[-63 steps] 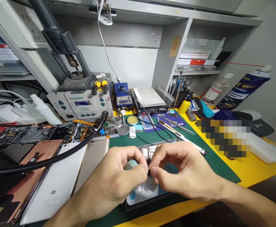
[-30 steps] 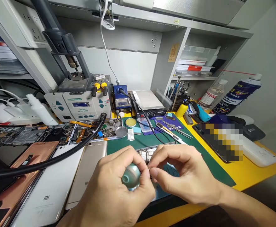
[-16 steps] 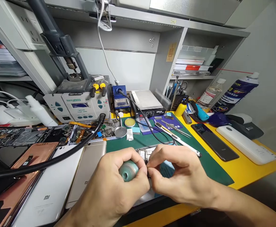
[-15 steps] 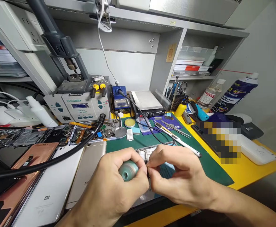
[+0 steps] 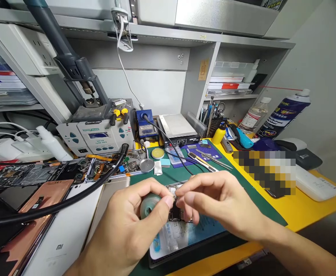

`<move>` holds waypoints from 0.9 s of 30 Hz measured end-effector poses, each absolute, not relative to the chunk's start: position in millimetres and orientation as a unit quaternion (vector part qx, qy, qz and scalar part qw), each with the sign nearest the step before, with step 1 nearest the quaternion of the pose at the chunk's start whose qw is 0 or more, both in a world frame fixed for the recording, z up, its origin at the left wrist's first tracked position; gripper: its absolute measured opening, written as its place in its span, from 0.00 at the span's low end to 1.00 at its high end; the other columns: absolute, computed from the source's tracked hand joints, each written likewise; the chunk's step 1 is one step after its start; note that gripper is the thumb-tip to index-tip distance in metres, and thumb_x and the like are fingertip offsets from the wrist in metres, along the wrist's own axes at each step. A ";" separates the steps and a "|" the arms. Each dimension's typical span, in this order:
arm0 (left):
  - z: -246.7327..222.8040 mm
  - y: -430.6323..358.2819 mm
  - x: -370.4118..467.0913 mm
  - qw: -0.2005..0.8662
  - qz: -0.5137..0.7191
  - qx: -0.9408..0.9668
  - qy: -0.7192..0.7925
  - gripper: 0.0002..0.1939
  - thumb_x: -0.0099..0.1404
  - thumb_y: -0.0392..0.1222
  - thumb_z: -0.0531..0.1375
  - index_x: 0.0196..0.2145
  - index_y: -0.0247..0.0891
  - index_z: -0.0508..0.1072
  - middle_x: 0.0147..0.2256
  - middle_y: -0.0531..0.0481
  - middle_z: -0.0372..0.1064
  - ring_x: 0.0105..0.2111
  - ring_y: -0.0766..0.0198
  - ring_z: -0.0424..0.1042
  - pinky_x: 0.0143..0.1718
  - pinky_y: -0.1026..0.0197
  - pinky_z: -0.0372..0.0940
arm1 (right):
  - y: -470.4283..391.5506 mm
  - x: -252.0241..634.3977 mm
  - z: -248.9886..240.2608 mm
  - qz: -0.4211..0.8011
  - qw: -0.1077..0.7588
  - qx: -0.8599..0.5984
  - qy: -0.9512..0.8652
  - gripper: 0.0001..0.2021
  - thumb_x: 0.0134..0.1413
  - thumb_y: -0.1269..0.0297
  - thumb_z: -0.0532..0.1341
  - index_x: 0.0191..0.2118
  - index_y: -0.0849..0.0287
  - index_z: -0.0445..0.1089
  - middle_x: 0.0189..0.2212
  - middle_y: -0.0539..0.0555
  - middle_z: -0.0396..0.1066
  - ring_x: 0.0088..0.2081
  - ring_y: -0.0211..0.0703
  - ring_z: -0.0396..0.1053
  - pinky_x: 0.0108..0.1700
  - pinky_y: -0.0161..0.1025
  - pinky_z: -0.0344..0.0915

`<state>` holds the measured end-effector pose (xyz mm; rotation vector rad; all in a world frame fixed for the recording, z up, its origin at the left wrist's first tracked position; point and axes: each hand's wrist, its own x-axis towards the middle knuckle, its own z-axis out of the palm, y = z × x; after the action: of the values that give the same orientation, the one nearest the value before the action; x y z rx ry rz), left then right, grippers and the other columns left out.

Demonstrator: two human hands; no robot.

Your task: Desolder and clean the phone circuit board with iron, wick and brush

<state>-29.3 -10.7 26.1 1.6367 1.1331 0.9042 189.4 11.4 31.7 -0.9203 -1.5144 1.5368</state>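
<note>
My left hand (image 5: pixel 130 222) is closed around a small teal roll (image 5: pixel 150 206) with a hole in its end; its thumb and forefinger tips meet at the front. Beside those fingertips is my right hand (image 5: pixel 219 203), its fingers loosely apart, with nothing visible between them. Below both hands, partly hidden, lies a phone circuit board (image 5: pixel 175 214). It rests over a blue and white printed pad (image 5: pixel 192 230) on the green mat (image 5: pixel 260 203).
Phone shells, including a white phone back (image 5: pixel 60 234), lie at left under a black hose (image 5: pixel 78 197). Behind are a hot-air station (image 5: pixel 96 138) and a flat heating plate (image 5: pixel 176 126). Tweezers (image 5: pixel 214 159), a brush (image 5: pixel 199 161) and a spray can (image 5: pixel 284 115) are at right.
My right fingertips have parted from their pinch at the left hand and spread. The left hand still grips the roll, slightly further left. More of the board and pad shows.
</note>
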 end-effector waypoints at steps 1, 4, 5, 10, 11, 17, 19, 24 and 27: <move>26.1 -10.7 -28.8 0.441 0.368 0.679 0.457 0.14 0.76 0.50 0.59 0.38 0.41 0.79 0.31 0.51 0.77 0.35 0.62 0.78 0.32 0.68 0.70 | 13.1 189.6 33.4 0.651 0.370 -0.363 -0.555 0.14 0.59 0.54 0.76 0.35 0.62 0.83 0.24 0.53 0.80 0.24 0.38 0.76 0.28 0.34 0.76; 25.3 -10.2 -26.6 0.393 0.379 0.713 0.439 0.12 0.76 0.45 0.58 0.38 0.41 0.80 0.34 0.52 0.78 0.35 0.65 0.78 0.35 0.68 0.70 | 18.3 189.9 33.2 0.706 0.338 -0.365 -0.504 0.20 0.52 0.49 0.80 0.31 0.63 0.83 0.23 0.53 0.80 0.23 0.36 0.75 0.28 0.33 0.76; 25.1 -10.2 -25.8 0.385 0.386 0.719 0.431 0.12 0.76 0.43 0.58 0.37 0.41 0.80 0.34 0.53 0.78 0.34 0.67 0.78 0.36 0.69 0.70 | 19.5 190.3 32.0 0.713 0.335 -0.363 -0.497 0.19 0.51 0.49 0.81 0.31 0.63 0.83 0.23 0.53 0.80 0.22 0.36 0.75 0.28 0.33 0.76; 24.3 -11.2 -23.8 0.383 0.403 0.722 0.413 0.12 0.75 0.40 0.58 0.34 0.43 0.78 0.33 0.56 0.77 0.33 0.70 0.77 0.37 0.70 0.69 | 20.3 193.4 28.5 0.732 0.329 -0.349 -0.483 0.16 0.51 0.56 0.82 0.33 0.63 0.83 0.23 0.52 0.82 0.24 0.36 0.77 0.30 0.32 0.76; 24.0 -11.5 -23.9 0.381 0.402 0.722 0.415 0.12 0.76 0.40 0.58 0.34 0.43 0.78 0.33 0.57 0.77 0.33 0.70 0.77 0.36 0.70 0.69 | 19.9 193.5 29.1 0.734 0.327 -0.350 -0.482 0.16 0.51 0.56 0.83 0.33 0.63 0.83 0.23 0.52 0.82 0.24 0.36 0.78 0.30 0.32 0.76; 24.0 -11.7 -25.0 0.376 0.388 0.725 0.428 0.12 0.76 0.41 0.57 0.36 0.43 0.79 0.33 0.56 0.78 0.33 0.68 0.77 0.34 0.69 0.68 | 17.1 189.8 34.2 0.723 0.329 -0.381 -0.473 0.17 0.42 0.59 0.85 0.32 0.63 0.84 0.22 0.52 0.81 0.24 0.37 0.76 0.31 0.34 0.77; 25.3 -11.7 -25.1 0.383 0.387 0.723 0.425 0.12 0.76 0.42 0.57 0.36 0.43 0.80 0.34 0.55 0.78 0.34 0.68 0.77 0.36 0.69 0.69 | 15.9 189.0 34.4 0.719 0.330 -0.388 -0.473 0.17 0.40 0.60 0.86 0.32 0.63 0.84 0.22 0.52 0.81 0.23 0.37 0.76 0.31 0.34 0.76; 26.1 -12.8 -27.4 0.393 0.377 0.714 0.440 0.13 0.77 0.45 0.58 0.39 0.42 0.81 0.37 0.51 0.79 0.37 0.64 0.79 0.34 0.67 0.70 | 13.7 187.7 33.4 0.701 0.337 -0.391 -0.491 0.15 0.41 0.62 0.86 0.31 0.62 0.84 0.22 0.52 0.81 0.24 0.36 0.75 0.30 0.32 0.74; 24.1 -13.3 -30.0 0.414 0.370 0.700 0.448 0.15 0.77 0.50 0.57 0.40 0.41 0.81 0.37 0.48 0.79 0.38 0.60 0.80 0.24 0.67 0.63 | 12.0 187.6 31.2 0.682 0.351 -0.387 -0.512 0.14 0.44 0.62 0.85 0.32 0.61 0.85 0.22 0.51 0.81 0.25 0.37 0.75 0.30 0.32 0.73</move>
<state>-30.0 -13.3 24.1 1.7603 1.1260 0.9297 187.6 12.0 31.2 -1.0025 -1.3253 1.7650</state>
